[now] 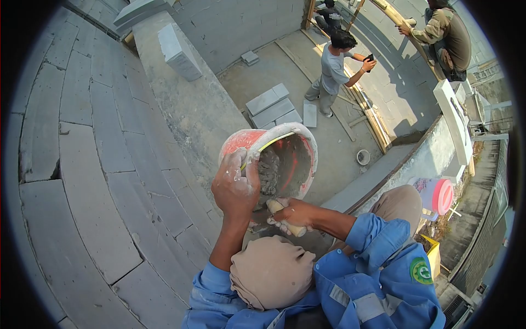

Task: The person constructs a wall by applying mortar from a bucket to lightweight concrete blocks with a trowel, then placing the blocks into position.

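A red bucket (235, 143), its rim crusted with pale mortar, is tipped on its side with the mouth facing right. My left hand (236, 183), smeared with mortar, is closed on the near side of the rim. Grey wet mortar (268, 171) lies inside. Just below the mouth, my right hand (290, 215) is wrapped round a pale wooden handle (296, 229). The tool's far end is hidden at the bucket's lower edge.
A block wall (98, 192) rises on the left, with a loose block (178, 52) on the ledge. More blocks (271, 107) lie on the floor below. Three other people are beyond, one holding a phone (370, 58). A pink-lidded jug (441, 196) stands at right.
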A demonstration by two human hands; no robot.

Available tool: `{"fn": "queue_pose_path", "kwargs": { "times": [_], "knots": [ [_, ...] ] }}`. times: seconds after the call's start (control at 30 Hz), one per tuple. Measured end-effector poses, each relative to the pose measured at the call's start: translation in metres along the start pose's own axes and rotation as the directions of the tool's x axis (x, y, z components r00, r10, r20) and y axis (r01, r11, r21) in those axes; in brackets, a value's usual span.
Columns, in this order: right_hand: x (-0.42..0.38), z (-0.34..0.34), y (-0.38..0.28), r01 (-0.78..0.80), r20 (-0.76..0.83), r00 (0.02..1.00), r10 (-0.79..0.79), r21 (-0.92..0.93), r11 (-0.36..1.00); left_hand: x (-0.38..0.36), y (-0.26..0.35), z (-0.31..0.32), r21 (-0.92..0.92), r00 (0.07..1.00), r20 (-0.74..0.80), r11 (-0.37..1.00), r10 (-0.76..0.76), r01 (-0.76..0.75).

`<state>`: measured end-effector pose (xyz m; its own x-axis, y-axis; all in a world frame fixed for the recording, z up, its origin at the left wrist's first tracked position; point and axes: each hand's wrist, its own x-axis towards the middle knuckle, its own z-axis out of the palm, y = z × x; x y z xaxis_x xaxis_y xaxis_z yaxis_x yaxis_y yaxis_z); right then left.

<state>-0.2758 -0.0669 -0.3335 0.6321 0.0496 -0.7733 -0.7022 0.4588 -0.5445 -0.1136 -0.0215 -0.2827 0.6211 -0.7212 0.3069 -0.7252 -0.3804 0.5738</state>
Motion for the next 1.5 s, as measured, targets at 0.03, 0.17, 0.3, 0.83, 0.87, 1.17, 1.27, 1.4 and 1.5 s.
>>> {"fn": "queue_pose_path", "kwargs": {
  "times": [0.03,0.17,0.3,0.83,0.87,1.17,1.27,1.4,1.5],
  "knots": [
    [0.002,0.005,-0.004,-0.029,0.074,0.997,0.015,0.197,0.98,0.0,-0.003,0.0,-0.009,1.0,-0.025,1.0,0.017,-0.017],
    [0.005,0.016,-0.028,-0.019,0.158,0.969,-0.191,0.815,0.579,0.002,-0.029,-0.008,-0.006,0.996,-0.029,0.996,-0.084,0.084],
    [0.008,-0.006,-0.041,0.119,0.025,0.976,-0.218,0.775,0.621,0.004,-0.035,-0.015,-0.055,0.994,-0.07,0.995,-0.085,0.081],
    [0.021,0.001,-0.071,-0.324,-0.211,0.684,-0.698,-0.946,-0.031,0.033,-0.032,-0.008,-0.103,0.995,0.08,0.994,0.057,-0.048],
    [0.02,0.01,-0.071,-0.34,-0.163,0.746,-0.646,-0.927,-0.158,0.037,-0.028,-0.006,-0.147,0.995,0.095,0.989,0.038,-0.024],
    [0.036,0.051,-0.043,-0.145,0.008,0.77,-0.638,-0.971,-0.188,0.058,-0.038,-0.003,-0.059,0.982,0.158,0.993,0.108,-0.1],
    [0.023,0.057,-0.036,-0.104,0.05,0.813,-0.58,-0.968,-0.229,0.064,-0.037,0.005,-0.008,0.97,0.16,0.983,0.181,-0.182],
    [0.015,0.042,-0.006,-0.243,0.064,0.797,-0.6,-0.876,-0.416,0.077,-0.023,0.009,0.01,0.975,0.188,0.992,0.121,-0.125],
    [-0.011,0.007,-0.012,-0.032,0.046,0.782,-0.621,-0.993,-0.114,0.078,-0.02,0.009,0.015,0.976,0.203,0.997,0.074,-0.079]
  ]
}}
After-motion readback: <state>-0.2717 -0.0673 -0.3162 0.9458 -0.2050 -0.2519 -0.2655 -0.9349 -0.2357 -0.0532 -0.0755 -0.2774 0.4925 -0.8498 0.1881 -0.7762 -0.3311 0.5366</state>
